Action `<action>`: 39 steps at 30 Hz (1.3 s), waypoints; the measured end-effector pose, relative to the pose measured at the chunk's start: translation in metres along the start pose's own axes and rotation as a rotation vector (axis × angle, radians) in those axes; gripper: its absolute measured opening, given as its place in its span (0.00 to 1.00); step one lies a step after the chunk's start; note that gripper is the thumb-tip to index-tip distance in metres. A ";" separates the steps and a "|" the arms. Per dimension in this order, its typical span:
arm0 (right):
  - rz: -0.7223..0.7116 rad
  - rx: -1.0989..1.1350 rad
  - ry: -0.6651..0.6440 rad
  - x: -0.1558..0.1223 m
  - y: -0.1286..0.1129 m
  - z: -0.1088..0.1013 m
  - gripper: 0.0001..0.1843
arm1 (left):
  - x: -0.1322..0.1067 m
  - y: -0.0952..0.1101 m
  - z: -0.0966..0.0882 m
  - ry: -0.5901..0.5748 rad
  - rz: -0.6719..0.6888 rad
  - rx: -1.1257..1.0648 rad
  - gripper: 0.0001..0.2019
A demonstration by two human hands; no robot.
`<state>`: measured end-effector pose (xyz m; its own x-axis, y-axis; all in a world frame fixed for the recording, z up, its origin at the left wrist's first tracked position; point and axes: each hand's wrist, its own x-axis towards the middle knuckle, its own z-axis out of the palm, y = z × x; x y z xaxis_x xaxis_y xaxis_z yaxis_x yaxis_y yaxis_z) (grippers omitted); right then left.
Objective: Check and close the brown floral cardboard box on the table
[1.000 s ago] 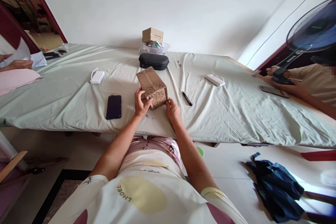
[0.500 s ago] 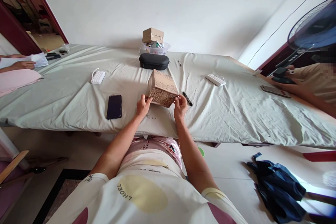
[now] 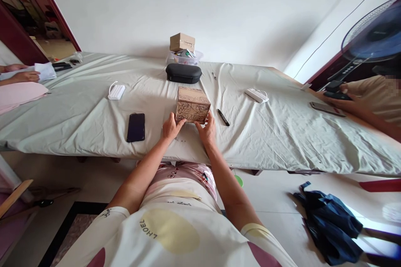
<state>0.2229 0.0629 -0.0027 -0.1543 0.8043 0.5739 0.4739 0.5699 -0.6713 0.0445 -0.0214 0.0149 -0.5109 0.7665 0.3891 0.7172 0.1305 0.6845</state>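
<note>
Over the pale green tablecloth (image 3: pixel 156 96), the doodled cardboard box (image 3: pixel 192 110) is held low at its corners between left hand (image 3: pixel 171 127) and right hand (image 3: pixel 207 130); scribbled side faces the camera, long edge running left-right, overall long axis hard to call tbh.

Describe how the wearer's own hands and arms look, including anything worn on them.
The left hand and right hand are gloveless; no watch shows. The left sleeve is short and off-white with dark lettering; the right sleeve, also short and off-white, has pale yellow near its hem.
</note>
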 end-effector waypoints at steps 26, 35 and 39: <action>-0.059 0.039 -0.097 -0.001 -0.003 -0.016 0.41 | 0.008 -0.025 0.015 -0.004 0.052 0.190 0.21; -0.202 0.100 -0.024 -0.002 -0.004 -0.014 0.28 | 0.005 -0.024 0.016 -0.010 0.049 0.128 0.30; -0.297 0.133 -0.060 -0.007 -0.011 -0.006 0.26 | 0.002 -0.023 0.014 0.060 0.120 -0.028 0.49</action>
<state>0.2244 0.0505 0.0036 -0.3215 0.6057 0.7278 0.2840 0.7949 -0.5361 0.0337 -0.0140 -0.0091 -0.4505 0.7365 0.5046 0.7615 0.0220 0.6478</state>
